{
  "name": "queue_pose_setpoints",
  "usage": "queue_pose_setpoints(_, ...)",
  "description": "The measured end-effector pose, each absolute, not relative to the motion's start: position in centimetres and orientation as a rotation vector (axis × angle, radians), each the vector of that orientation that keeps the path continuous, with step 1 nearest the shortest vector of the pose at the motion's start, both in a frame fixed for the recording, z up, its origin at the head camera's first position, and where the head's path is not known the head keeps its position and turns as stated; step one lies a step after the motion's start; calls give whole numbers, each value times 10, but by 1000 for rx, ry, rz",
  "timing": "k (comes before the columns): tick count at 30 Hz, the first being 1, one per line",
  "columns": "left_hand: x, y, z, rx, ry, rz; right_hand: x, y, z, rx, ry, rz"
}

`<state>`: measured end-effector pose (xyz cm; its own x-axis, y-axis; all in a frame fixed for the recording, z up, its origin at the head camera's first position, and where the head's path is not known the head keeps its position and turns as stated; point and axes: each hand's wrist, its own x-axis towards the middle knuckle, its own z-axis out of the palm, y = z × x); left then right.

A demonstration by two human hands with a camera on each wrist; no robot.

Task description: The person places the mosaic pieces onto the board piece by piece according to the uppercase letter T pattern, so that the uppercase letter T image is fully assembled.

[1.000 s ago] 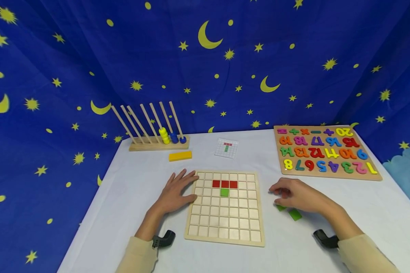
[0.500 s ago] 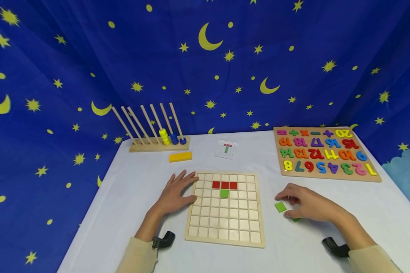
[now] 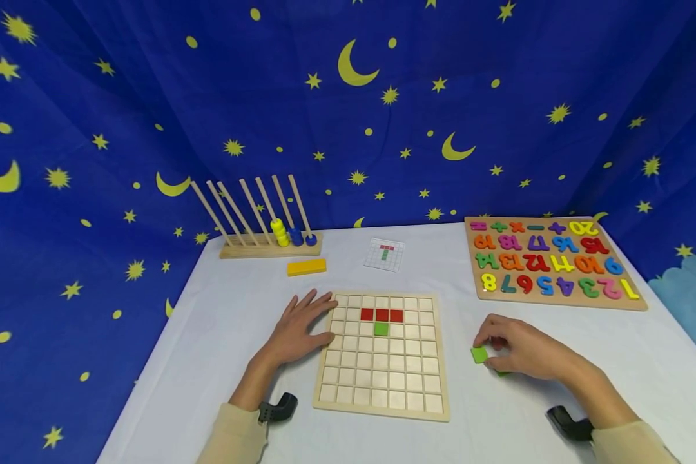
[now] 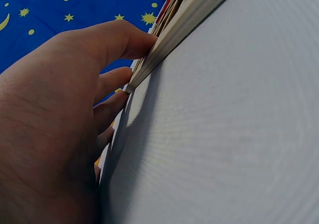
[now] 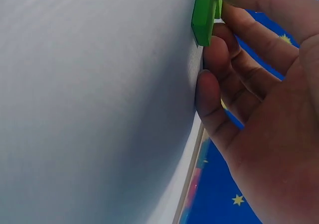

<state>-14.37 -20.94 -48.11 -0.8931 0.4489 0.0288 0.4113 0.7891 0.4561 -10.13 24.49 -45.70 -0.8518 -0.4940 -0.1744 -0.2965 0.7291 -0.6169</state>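
Note:
A wooden grid board [image 3: 380,414] lies flat on the white table, holding three red tiles [image 3: 382,315] in a row and one green tile [image 3: 381,329] below the middle one. My left hand [image 3: 294,330] rests at the board's left edge; its fingers and thumb touch the rim, also visible in the left wrist view. To the right of the board, my right hand [image 3: 519,348] pinches a loose green tile [image 3: 479,355] between thumb and index finger. Another green tile [image 3: 502,374] lies mostly hidden under that hand. In the right wrist view a green tile [image 5: 202,17] stands close by the thumb.
Behind the board lies a small pattern card [image 3: 385,254] with a red and green T. A peg abacus [image 3: 269,245] with yellow and blue beads stands back left, a yellow block [image 3: 306,267] before it. A number puzzle board [image 3: 562,298] lies back right.
My right hand has moved right and toward me over the loose green tiles, and its fingers have closed on one, shifting it slightly. The left hand and the board look still.

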Motion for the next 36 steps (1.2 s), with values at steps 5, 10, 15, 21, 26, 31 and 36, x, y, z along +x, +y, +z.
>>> queue_pose_setpoints(5,-143,-210,-482,696,2890,714,-102,244,-457,-579,2605,-861)
queue_pose_setpoints(10,-142,-210,-482,700,2890,721,-102,244,-457,-575,2610,-854)
queue_pose_setpoints(15,-144,-210,-482,712,2894,735,-102,243,-457,-578,2627,-834)
queue_pose_setpoints(21,-144,-212,-486,730,2907,710,-105,239,-458,-568,2624,-818)
queue_pose_setpoints(26,-144,-212,-486,726,2903,711,-107,236,-458,-596,2620,-821)
queue_pose_setpoints(31,-145,-211,-485,732,2906,702,-110,231,-457,-627,2621,-832)
queue_pose_setpoints(36,-145,-211,-484,728,2908,693,-112,223,-457,-671,2613,-864)
